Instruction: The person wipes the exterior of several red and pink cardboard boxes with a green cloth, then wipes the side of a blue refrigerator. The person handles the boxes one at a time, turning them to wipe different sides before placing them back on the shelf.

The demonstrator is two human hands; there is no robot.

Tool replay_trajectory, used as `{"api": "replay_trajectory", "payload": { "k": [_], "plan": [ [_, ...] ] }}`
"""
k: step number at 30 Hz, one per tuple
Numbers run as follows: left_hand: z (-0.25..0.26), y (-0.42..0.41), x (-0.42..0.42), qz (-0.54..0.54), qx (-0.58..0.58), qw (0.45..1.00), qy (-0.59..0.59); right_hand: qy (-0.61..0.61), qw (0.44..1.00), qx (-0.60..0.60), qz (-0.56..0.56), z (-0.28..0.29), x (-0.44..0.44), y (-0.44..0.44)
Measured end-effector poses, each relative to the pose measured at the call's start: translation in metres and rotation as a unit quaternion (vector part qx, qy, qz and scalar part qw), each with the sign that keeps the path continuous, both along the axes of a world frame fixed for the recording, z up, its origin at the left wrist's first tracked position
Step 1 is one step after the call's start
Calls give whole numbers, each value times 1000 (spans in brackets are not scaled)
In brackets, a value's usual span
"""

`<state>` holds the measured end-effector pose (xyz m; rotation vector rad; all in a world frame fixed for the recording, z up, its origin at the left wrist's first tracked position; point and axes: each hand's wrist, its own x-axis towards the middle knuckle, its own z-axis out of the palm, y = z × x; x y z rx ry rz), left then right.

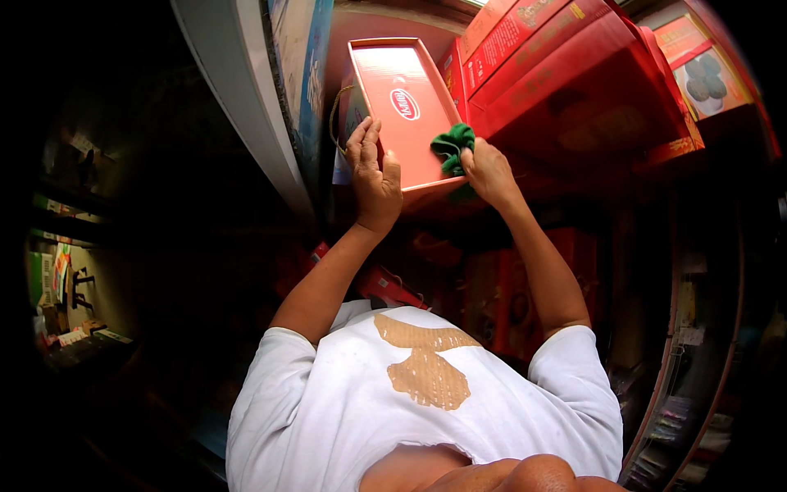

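Note:
A pink-red cardboard box (409, 150) with a raised rim and an oval logo lies before me, lit brightly at its far end. My left hand (374, 169) rests against the box's left edge, fingers spread and thumb over the rim. At the near right corner, my right hand (489, 169) grips a crumpled green cloth (454, 146), which touches the box's top and right rim. A cord handle (335, 120) loops out beside the box on the left.
Large red gift boxes (553, 80) stand close on the right, with a box bearing a food picture (707, 77) beyond. A pale upright frame edge (246, 98) and a blue printed panel (307, 80) rise on the left. Racks with small packets (670, 412) stand at lower right.

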<state>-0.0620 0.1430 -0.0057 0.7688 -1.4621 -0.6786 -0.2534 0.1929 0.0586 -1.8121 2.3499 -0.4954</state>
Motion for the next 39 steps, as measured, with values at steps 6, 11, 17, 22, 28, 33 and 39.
{"api": "replay_trajectory", "payload": {
  "k": [6, 11, 17, 22, 28, 33, 39],
  "plan": [
    [0, 4, 0, -5, -18, 1000, -20, -166, 985, 51, 21, 15, -20, 44],
    [-1, -14, -1, 2, -15, 1000, -21, -330, 935, -123, 35, 48, -9, 66],
    [-5, -4, -3, -35, 4, 999, -19, 115, 945, -190, 239, 13, 32, 52],
    [-11, -16, 4, -93, 33, 994, 35, 131, 928, -243, 251, -8, 77, 40],
    [-2, -24, 38, -358, 220, 880, 222, 174, 897, -344, 216, -27, 92, 29],
    [4, -17, 34, -236, 93, 967, 21, 158, 905, -310, 245, -22, 72, 35],
    [2, -20, 56, -257, 153, 953, 41, 159, 926, -196, 281, 21, 19, 55]
  ]
}}
